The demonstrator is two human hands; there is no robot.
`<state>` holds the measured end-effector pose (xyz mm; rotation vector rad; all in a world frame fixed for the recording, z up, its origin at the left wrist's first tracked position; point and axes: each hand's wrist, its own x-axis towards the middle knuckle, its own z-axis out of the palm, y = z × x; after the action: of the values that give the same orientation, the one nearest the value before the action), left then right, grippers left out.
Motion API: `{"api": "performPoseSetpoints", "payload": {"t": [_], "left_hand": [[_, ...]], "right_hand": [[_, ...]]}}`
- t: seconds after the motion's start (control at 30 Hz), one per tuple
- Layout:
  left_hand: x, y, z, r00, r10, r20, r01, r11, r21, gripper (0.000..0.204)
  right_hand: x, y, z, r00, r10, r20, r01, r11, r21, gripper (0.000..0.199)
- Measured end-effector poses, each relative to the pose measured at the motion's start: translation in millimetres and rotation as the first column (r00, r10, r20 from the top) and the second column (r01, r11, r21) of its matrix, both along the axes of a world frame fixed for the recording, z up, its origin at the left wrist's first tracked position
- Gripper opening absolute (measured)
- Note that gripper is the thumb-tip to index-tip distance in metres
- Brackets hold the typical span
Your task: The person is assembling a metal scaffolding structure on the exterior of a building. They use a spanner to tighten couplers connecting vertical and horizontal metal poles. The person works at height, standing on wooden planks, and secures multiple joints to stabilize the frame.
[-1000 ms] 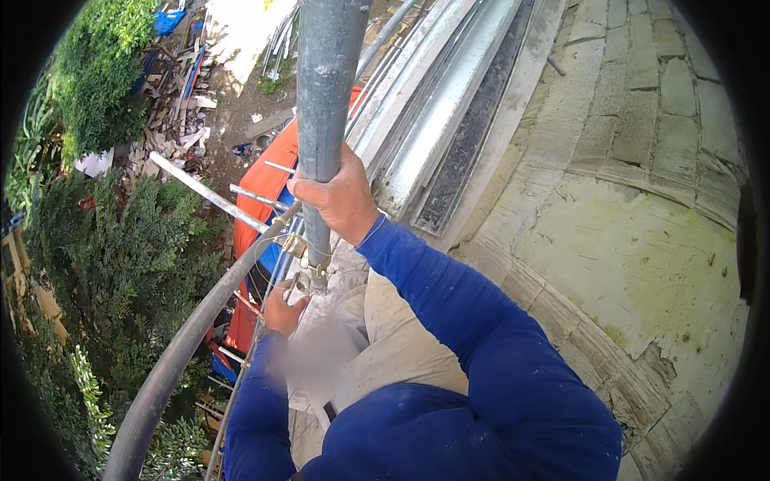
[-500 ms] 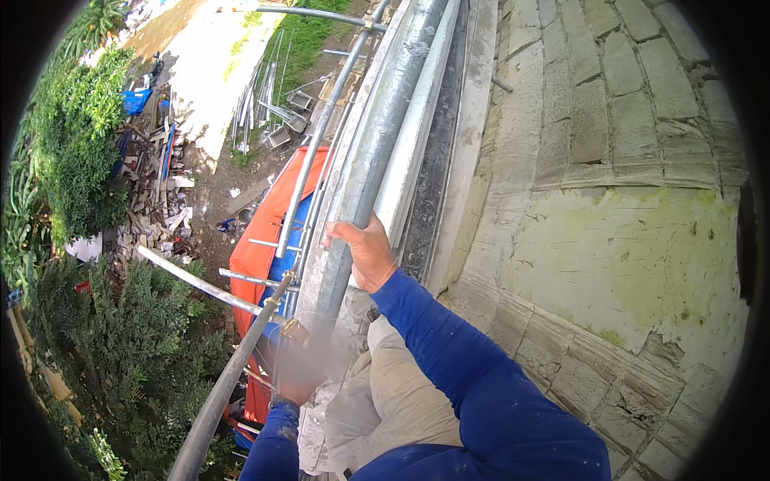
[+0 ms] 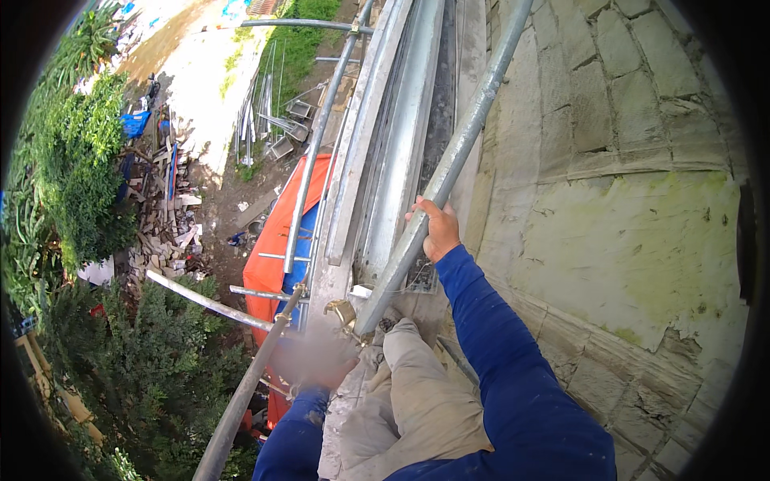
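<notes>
My right hand (image 3: 440, 229) is closed around a grey metal scaffold pipe (image 3: 459, 147). The pipe slants from beside my foot up to the right, across the front of the stone wall. My left hand (image 3: 319, 355) is low and left of the pipe's near end, behind a hazy blur that hides its fingers; whether it holds anything cannot be made out. Just above it is a brass-coloured scaffold clamp (image 3: 341, 313), close to the pipe's lower end but seemingly apart from it.
Metal channels (image 3: 409, 136) and a plank (image 3: 365, 136) lie along the narrow walkway. A fixed scaffold rail (image 3: 249, 385) runs at my left, above a long drop to rubble (image 3: 168, 216) and trees. An orange tarp (image 3: 269, 240) hangs below. The stone wall (image 3: 626, 248) rises at right.
The pipe's upper part has swung right, off the channels and toward the wall, with my right hand still around it. My left hand has moved slightly right, and the clamp shows more fully.
</notes>
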<state>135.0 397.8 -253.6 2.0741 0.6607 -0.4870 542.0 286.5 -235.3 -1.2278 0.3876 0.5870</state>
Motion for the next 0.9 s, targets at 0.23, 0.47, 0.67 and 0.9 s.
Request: {"api": "performPoseSetpoints", "payload": {"t": [0.23,0.47,0.67,0.9], "left_hand": [[80,-9,20,0.997,-0.040,-0.062,0.035,0.996,-0.076,0.064],[75,-37,-7,0.965,-0.152,-0.216,0.107,0.973,-0.204,0.074],[52,-43,-44,0.958,-0.157,-0.240,0.080,0.950,-0.302,0.074],[99,-30,-55,0.989,-0.082,-0.122,0.038,0.946,-0.322,0.061]], "right_hand": [[7,-26,-46,0.998,0.065,-0.005,-0.065,0.996,-0.061,0.049],[-21,-51,-144,0.992,0.029,-0.127,-0.048,0.988,-0.144,0.048],[-48,-49,-197,0.985,0.060,-0.162,-0.094,0.972,-0.215,0.072],[-9,-29,-204,0.996,0.084,-0.014,-0.085,0.985,-0.150,0.069]]}}
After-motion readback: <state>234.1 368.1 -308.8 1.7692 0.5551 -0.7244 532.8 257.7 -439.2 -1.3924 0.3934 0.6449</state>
